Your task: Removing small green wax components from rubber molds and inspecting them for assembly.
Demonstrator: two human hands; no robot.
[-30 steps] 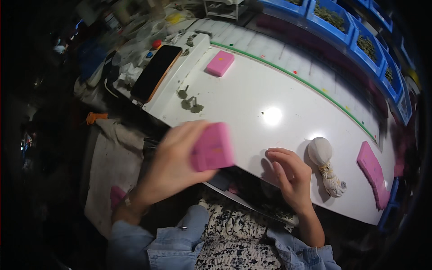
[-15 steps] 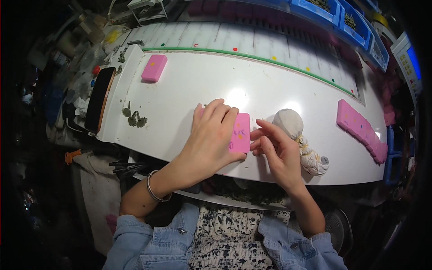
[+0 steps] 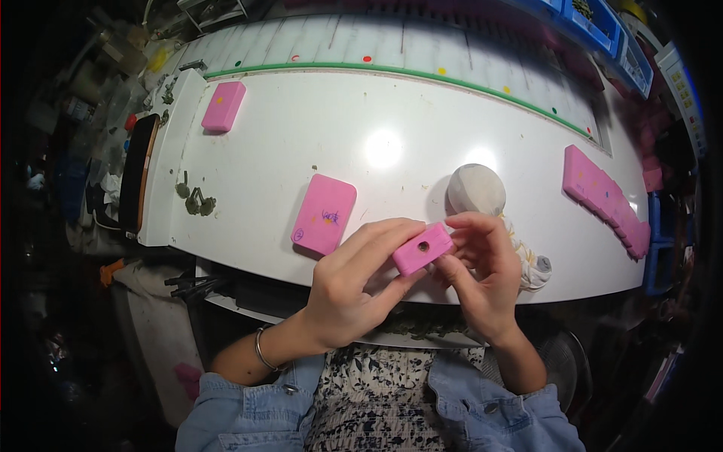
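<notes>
Left hand (image 3: 350,282) and right hand (image 3: 486,279) both grip holed pink block (image 3: 410,261); marked block (image 3: 322,218) lies flat on table (image 3: 301,135), unheld; whether hole (image 3: 423,246) is filled: cannot tell.

I have a pink block (image 3: 410,258) raised over the counter's near edge (image 3: 422,293), pinched between my left grip (image 3: 350,290) and right grip (image 3: 486,282). It is a small rectangular piece with softened corners, tilted so its right end sits higher in my view. A narrow face is turned up toward me, showing a round, dark-looking hole near its middle. Just beyond my left grip, a second pink slab (image 3: 320,202) lies flat, bearing blue-purple scribbles and a yellow spot.
</notes>
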